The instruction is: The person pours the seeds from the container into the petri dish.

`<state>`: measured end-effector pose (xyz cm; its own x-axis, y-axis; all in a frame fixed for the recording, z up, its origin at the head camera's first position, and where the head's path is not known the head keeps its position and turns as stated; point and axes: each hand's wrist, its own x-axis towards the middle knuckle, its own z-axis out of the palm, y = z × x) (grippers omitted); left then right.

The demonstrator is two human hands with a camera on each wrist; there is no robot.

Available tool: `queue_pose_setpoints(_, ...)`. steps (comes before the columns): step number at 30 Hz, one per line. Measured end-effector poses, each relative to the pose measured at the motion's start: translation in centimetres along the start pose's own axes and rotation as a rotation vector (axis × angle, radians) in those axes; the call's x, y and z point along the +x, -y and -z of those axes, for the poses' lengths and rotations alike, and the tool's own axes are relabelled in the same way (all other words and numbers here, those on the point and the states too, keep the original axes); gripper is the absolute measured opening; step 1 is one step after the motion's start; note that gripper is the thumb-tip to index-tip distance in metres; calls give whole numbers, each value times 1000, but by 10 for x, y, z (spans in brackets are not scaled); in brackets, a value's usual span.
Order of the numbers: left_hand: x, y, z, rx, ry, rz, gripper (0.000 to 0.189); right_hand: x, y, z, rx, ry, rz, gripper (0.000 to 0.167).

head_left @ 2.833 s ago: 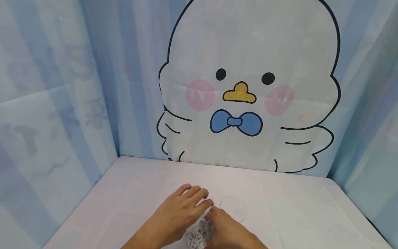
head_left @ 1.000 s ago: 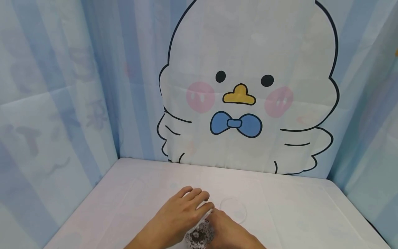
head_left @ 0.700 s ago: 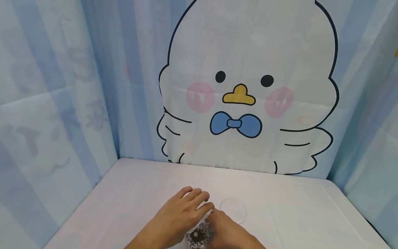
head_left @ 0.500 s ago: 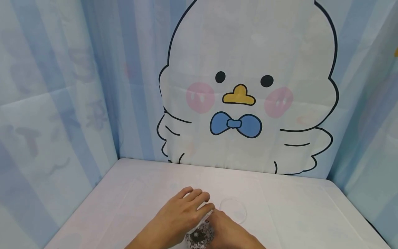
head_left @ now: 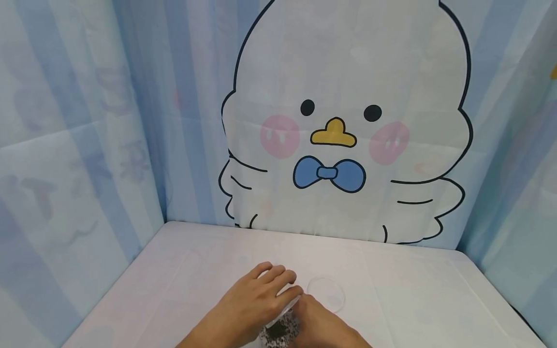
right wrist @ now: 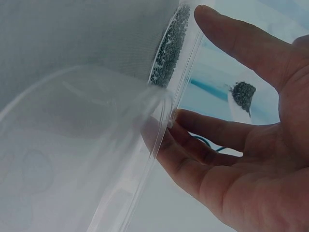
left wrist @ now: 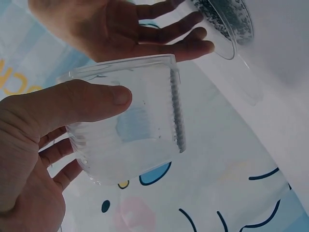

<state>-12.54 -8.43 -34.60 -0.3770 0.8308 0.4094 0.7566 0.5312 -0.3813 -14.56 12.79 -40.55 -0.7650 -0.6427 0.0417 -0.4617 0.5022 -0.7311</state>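
Note:
My left hand (head_left: 248, 304) grips a clear plastic cup (left wrist: 140, 116), thumb along one side and fingers round the other. The cup is tilted, and a band of dark granules lines one end of it. Close beside it, my right hand (head_left: 319, 321) holds a second clear cup (head_left: 278, 331) low at the front, its thumb and fingers on opposite sides in the right wrist view. Dark, speckled granules (right wrist: 171, 53) lie inside that cup. From the head view, the left hand hides most of the upper cup, leaving a pale strip of it showing.
A pale, patterned cloth covers the table (head_left: 404, 290). A faint round outline (head_left: 326, 294) shows just beyond the right hand. Behind stands a curtain (head_left: 191, 121) with a printed cartoon bird (head_left: 348, 72), and more curtain hangs on both sides.
In the cup at the right hand, the granules have gone from loose specks to a denser dark patch in the middle. Both hands stay almost in place, the left one slightly farther right.

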Motion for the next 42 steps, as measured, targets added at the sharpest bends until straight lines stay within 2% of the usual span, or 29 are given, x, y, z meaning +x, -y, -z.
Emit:
queue_pose_setpoints(4,0,0,0,1,-10,4,57,0,1,-1,9,9,-37,49)
queue_pose_setpoints(7,0,0,1,3,-10,10,56,0,1,-1,-16,2,-50,55)
queue_pose_setpoints(12,0,2,2,3,6,13,59,-1,3,-2,-72,-17,-23,71)
queue_pose_setpoints(16,-1,3,2,1,16,19,61,-2,4,-4,-104,-12,-72,82)
queue_pose_setpoints(19,-1,8,4,-22,54,40,69,0,6,-3,-171,13,-103,82)
queue_pose_setpoints(22,-3,17,4,-122,123,97,80,4,6,-2,-230,44,-102,81)
queue_pose_setpoints(25,-7,31,-6,-283,135,188,90,7,7,-1,-255,58,-117,80)
queue_pose_setpoints(29,-16,51,-26,-487,90,326,94,9,8,0,-243,79,-158,80)
queue_pose_setpoints(32,-23,63,-36,-605,88,404,94,10,8,-1,-258,86,-161,78)
queue_pose_setpoints(37,-26,76,-47,-790,51,447,94,10,8,0,-293,84,-159,80)
queue_pose_setpoints(42,-32,88,-57,-896,-2,523,91,10,8,0,-258,87,-178,79)
